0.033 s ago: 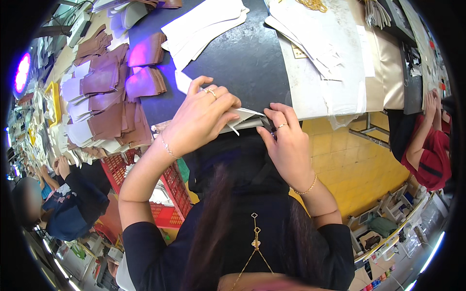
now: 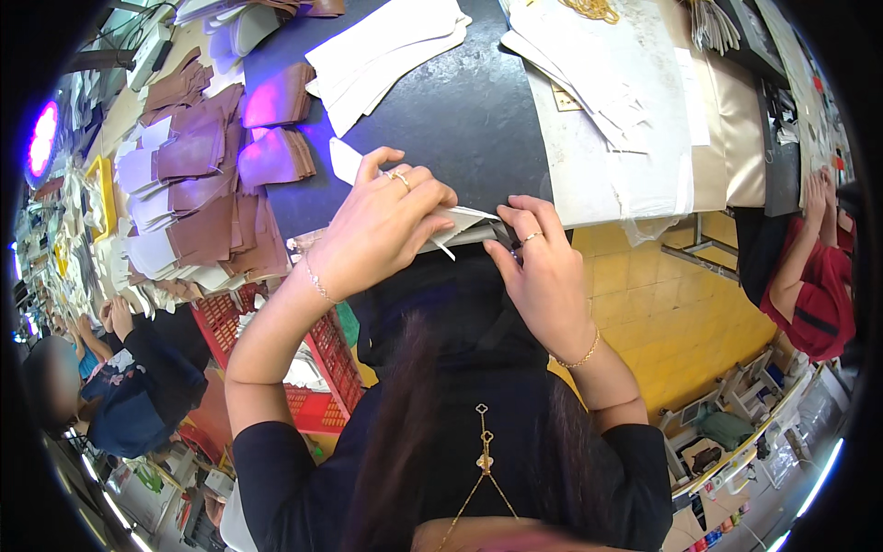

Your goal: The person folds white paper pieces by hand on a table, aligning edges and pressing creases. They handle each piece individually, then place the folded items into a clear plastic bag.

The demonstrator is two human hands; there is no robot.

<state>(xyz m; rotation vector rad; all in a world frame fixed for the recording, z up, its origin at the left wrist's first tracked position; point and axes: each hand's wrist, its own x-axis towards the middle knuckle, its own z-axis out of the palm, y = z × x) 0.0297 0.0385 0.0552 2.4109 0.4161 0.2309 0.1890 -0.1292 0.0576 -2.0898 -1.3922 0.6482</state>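
Observation:
My left hand (image 2: 386,216) grips a flat white piece (image 2: 460,221) at the near edge of the table. Its thumb lies on the near side, and the piece's far end sticks out beyond the knuckles. A thin strip hangs from the near edge of the piece. Fingers and thumb of my right hand (image 2: 550,271) close on a small dark tool (image 2: 502,234), mostly hidden in the grip. The tool meets the right tip of the white piece. Its exact kind cannot be made out.
White cut pieces (image 2: 391,55) lie fanned on the black mat (image 2: 441,124), with more white pieces (image 2: 589,87) to the right. Brown piles (image 2: 198,175) cover the left side. A red crate (image 2: 336,368) stands below the table. People work at both sides.
The white piece has tilted very slightly, its far end showing a little more. My right hand has shifted a touch to the left.

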